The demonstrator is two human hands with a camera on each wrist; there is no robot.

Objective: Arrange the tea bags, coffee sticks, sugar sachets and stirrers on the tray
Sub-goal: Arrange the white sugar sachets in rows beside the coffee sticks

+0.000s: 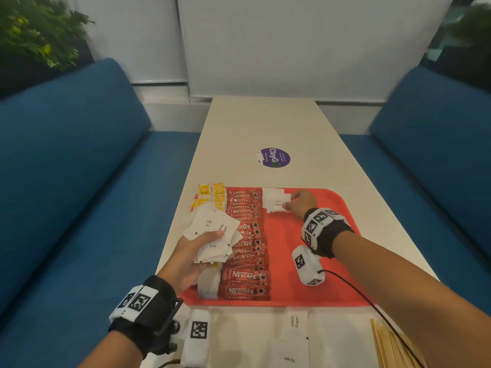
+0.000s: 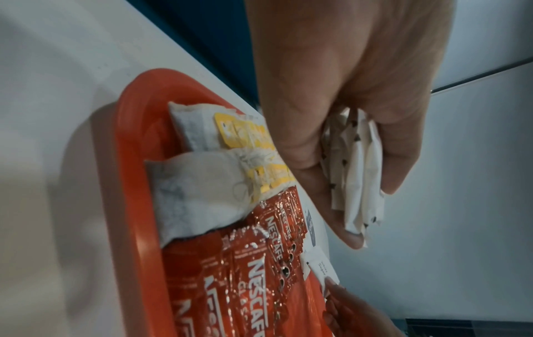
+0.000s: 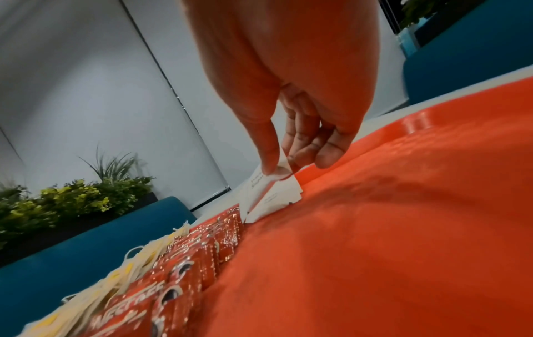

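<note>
Nearest you, flat wooden stirrers [image 1: 390,346] and loose paper sugar sachets [image 1: 293,328] lie on the pale surface [image 1: 265,123]. Your left hand [image 1: 186,258] curls round a fanned bunch of sachets [image 1: 212,232]. On the smooth red tray [image 1: 318,261], glossy coffee sticks [image 1: 245,243] run beside soft tea bags [image 1: 211,196]. Farther off, your right hand [image 1: 303,203] pinches one white sachet [image 1: 276,201] by the far rim.

Red tray [image 1: 318,261]: tea bags [image 1: 212,197] left column, coffee sticks [image 1: 245,243] next, sugar sachets [image 1: 275,201] far end, stirrers [image 1: 390,346] off-tray.
</note>
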